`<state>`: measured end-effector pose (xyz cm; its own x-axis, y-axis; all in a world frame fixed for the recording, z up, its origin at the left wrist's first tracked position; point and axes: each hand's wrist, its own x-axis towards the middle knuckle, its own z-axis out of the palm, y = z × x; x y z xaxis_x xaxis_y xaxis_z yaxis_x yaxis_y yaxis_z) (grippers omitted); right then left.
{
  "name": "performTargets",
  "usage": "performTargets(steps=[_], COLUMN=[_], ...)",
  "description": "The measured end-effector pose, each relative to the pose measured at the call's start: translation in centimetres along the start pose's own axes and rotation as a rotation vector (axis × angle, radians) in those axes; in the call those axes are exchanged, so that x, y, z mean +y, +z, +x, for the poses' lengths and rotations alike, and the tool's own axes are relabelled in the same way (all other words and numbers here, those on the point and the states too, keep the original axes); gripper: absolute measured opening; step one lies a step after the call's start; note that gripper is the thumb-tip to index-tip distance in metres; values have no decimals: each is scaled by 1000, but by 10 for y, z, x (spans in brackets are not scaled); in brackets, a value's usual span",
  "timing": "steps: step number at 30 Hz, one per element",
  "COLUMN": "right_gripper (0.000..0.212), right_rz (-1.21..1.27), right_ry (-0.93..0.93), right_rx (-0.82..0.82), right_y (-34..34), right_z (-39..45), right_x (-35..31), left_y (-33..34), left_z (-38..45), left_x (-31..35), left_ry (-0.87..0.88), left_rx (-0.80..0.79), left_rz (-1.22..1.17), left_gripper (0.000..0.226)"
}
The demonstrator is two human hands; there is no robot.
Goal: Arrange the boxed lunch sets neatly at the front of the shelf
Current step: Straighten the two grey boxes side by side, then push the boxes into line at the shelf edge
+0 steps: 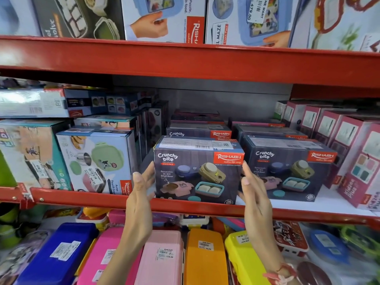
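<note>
A dark "Crunchy bite" lunch set box (197,171) stands at the front edge of the middle red shelf (98,199). My left hand (141,188) is flat against its left side, fingers straight and touching the box edge. At the box's right edge is my right hand (254,188), also flat, palm facing the box; neither hand wraps around it. A second identical box (287,169) stands just to the right, set slightly further back. More of the same boxes (198,131) are stacked behind both.
A pale blue lunch box carton (96,161) stands left of the gap beside my left hand. Pink cartons (353,153) line the right end. The red upper shelf beam (185,62) hangs overhead. Coloured plastic lunch boxes (203,258) fill the shelf below.
</note>
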<state>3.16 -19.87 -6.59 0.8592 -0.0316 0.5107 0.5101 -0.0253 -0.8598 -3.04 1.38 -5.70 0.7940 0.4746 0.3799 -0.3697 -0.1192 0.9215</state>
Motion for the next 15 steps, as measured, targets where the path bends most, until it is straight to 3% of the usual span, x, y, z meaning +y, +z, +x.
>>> performTargets(steps=[8,15], right_gripper=[52,39], right_rz=[43,75], right_ry=[-27,-61], right_rx=[10,70], right_y=[-24,-72], right_z=[7,20], right_x=[1,-3], left_y=[27,89], left_z=[-6,-24], left_x=[15,33], left_ry=[184,394], left_rx=[306,320], left_rz=[131,131], left_gripper=[35,23])
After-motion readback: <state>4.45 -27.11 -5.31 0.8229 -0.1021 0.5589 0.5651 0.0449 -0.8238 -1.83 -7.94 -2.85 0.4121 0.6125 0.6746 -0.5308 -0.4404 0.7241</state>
